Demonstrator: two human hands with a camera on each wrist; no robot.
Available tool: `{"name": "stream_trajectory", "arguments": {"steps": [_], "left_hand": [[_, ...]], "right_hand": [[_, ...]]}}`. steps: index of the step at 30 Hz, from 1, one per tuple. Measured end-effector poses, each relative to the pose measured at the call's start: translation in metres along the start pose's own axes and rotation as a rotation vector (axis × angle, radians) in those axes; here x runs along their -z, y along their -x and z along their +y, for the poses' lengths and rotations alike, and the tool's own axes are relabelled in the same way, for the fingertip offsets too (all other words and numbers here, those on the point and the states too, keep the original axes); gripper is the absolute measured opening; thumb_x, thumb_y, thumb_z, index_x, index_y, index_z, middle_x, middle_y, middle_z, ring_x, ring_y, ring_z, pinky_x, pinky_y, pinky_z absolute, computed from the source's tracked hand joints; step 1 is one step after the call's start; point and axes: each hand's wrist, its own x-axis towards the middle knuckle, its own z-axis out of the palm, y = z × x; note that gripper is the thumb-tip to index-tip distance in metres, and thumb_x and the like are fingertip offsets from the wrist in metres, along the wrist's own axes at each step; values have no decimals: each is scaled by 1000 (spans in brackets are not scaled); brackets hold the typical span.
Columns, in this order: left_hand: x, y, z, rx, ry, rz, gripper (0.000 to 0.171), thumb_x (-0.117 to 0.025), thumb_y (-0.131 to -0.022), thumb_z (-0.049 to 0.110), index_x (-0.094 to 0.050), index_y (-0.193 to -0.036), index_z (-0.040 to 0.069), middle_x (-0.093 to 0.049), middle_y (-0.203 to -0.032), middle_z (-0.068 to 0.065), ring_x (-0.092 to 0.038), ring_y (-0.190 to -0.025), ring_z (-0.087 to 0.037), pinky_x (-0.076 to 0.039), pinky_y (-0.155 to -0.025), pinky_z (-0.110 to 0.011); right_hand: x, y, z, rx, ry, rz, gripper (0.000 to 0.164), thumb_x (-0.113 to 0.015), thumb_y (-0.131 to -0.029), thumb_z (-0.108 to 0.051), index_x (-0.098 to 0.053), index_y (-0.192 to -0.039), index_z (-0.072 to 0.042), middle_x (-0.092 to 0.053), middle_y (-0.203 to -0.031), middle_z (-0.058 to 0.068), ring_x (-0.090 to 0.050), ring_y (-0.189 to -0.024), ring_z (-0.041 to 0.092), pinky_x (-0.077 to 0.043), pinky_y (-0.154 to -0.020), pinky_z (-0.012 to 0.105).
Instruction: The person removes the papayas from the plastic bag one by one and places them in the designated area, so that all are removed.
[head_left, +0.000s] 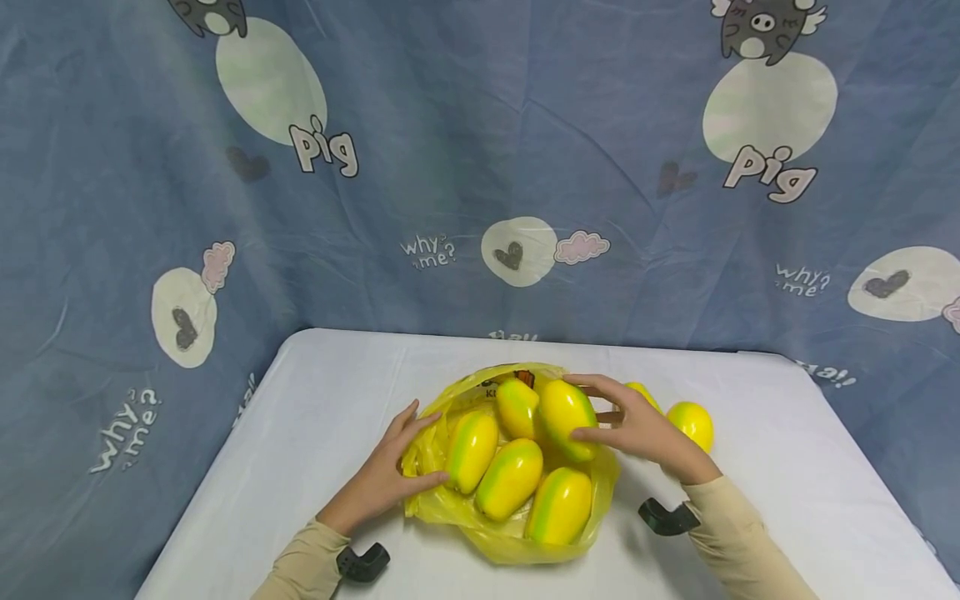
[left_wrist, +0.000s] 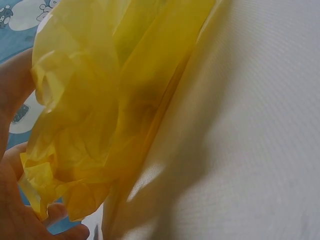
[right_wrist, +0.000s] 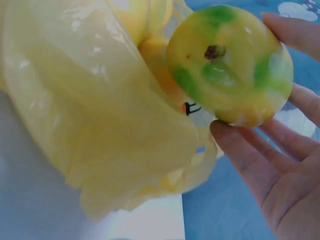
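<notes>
A yellow plastic bag (head_left: 510, 546) lies with its mouth wide, and several yellow-green mangoes (head_left: 510, 479) show inside it. At its left rim, my left hand (head_left: 386, 475) holds the bag's side, thumb reaching over the edge beside a mango. The left wrist view shows the crumpled bag wall (left_wrist: 95, 115) between the spread fingers and thumb. My right hand (head_left: 637, 421) grips another mango (head_left: 567, 417) over the bag's right rim. That mango (right_wrist: 230, 65) shows its dark stem end in the right wrist view, fingertips and thumb around it.
Two more mangoes, one partly hidden (head_left: 643, 393) and one in fuller view (head_left: 692, 425), lie on the white table (head_left: 810, 467) behind my right wrist. A blue patterned cloth (head_left: 450, 167) hangs behind the table's far edge. Dark wrist-worn devices (head_left: 363, 564) stick out below both hands.
</notes>
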Motion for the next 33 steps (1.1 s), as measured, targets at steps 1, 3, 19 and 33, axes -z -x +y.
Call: {"name": "stream_trajectory", "arguments": {"steps": [1,3,19,33], "left_hand": [[0,0,0,1,-1,1,89,-82,-82,55,-43,-158,29,-11,-174,-14,-19,-157,-48,-27,-117,-77],[0,0,1,4,0,4,89,-83,-82,55,-43,-158,29,-11,-174,-13,-18,-158,-48,-26,-117,-76],[0,0,2,11,0,1,90,-83,-82,56,-42,-158,29,-10,-175,-14,-18,-158,-48,-26,-117,-76],[0,1,2,-5,-7,6,89,-83,-82,53,-43,-158,29,-11,-174,-15,-19,-157,-49,-27,-116,-77]], "right_hand": [[1,3,0,3,-12,7,71,-84,-87,-36,-51,-150,-32,-54,-154,-5,-50,-142,32,-54,-107,51],[3,9,0,14,-33,20,70,-84,-87,-32,-52,-150,-34,-56,-152,-6,-51,-140,29,-53,-108,51],[22,45,16,111,52,87,69,-82,-90,-16,-50,-152,-20,-56,-150,10,-56,-125,-5,-57,-99,35],[22,72,25,65,129,139,72,-85,-87,-20,-52,-151,-21,-57,-149,9,-51,-124,-11,-58,-93,26]]}}
